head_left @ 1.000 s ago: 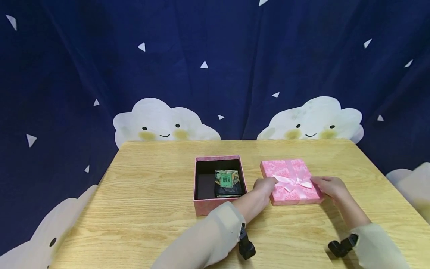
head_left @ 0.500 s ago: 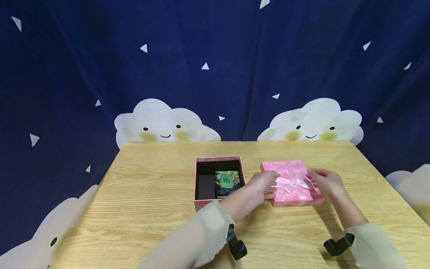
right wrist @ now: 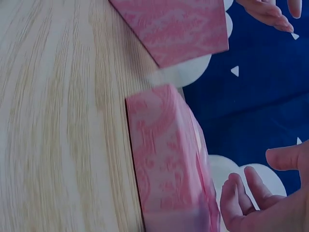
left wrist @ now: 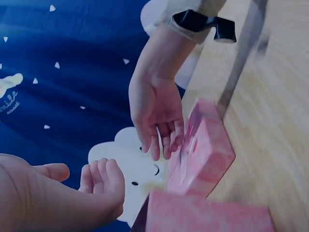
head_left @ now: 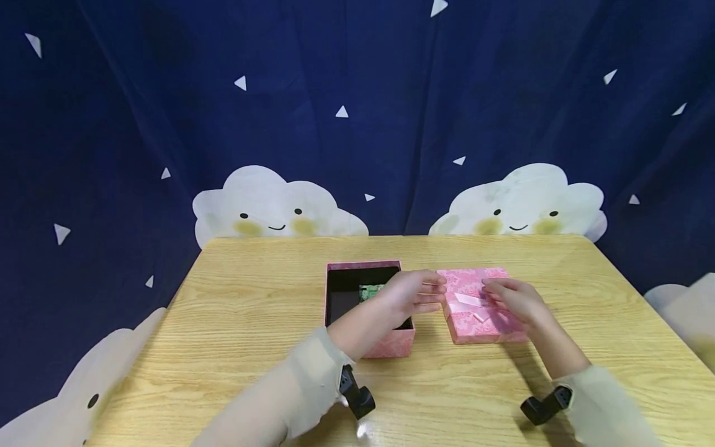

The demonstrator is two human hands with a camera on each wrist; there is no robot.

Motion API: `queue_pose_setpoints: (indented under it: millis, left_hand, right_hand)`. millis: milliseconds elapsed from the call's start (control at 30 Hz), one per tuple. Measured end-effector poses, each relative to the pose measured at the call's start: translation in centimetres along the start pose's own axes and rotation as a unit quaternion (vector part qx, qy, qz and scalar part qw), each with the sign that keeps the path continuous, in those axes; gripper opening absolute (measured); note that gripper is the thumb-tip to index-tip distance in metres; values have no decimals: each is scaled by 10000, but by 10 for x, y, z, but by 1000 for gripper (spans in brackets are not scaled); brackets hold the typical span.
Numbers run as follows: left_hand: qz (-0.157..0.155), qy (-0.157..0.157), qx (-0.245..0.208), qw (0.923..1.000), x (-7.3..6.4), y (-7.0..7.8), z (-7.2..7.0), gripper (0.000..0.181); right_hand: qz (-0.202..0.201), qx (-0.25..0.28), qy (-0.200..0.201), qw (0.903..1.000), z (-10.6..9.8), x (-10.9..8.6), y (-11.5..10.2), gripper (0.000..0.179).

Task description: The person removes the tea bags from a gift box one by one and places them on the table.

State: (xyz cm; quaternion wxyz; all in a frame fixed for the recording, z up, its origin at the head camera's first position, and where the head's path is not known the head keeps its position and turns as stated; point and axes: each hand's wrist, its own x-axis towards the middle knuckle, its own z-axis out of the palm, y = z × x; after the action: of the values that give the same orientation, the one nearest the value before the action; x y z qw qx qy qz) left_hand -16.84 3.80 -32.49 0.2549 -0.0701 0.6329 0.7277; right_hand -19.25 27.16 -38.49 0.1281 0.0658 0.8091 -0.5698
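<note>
The lid (head_left: 466, 326) has been released and lies unheld right of the lidless box (head_left: 391, 344), the left hand (head_left: 414, 293) drawn over the box, the right hand (head_left: 516, 302) raised above the lid, both empty, loose-fingered.

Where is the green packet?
In the head view, the green packet lies in the open pink box, left of the pink lid, partly hidden by the left arm.

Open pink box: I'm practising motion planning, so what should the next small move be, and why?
Probably lower the left hand toward the green packet: it shows inside the open pink box, the lid lies apart on the table, and that hand holds nothing.
</note>
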Motion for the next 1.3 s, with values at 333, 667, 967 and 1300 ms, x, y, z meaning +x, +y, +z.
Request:
queue_pose_setpoints:
  millis: [333,667,967,1300]
  left_hand:
    - [5,349,234,9991,-5,10,-43,26]
    - [-215,641,411,9969,-5,9,-76,34]
    - [-596,513,467,9958,0,5,-92,48]
    - [-742,815,351,9933,8,0,-100,32]
  right_hand:
    - [-117,-42,-136,9998,29,4,-15,54]
    - [-165,89,-400,9990,51,4,-30,55]
    - [-64,319,-553,9979,65,4,-37,48]
    - [-378,435,-838,9948,81,5,-43,45]
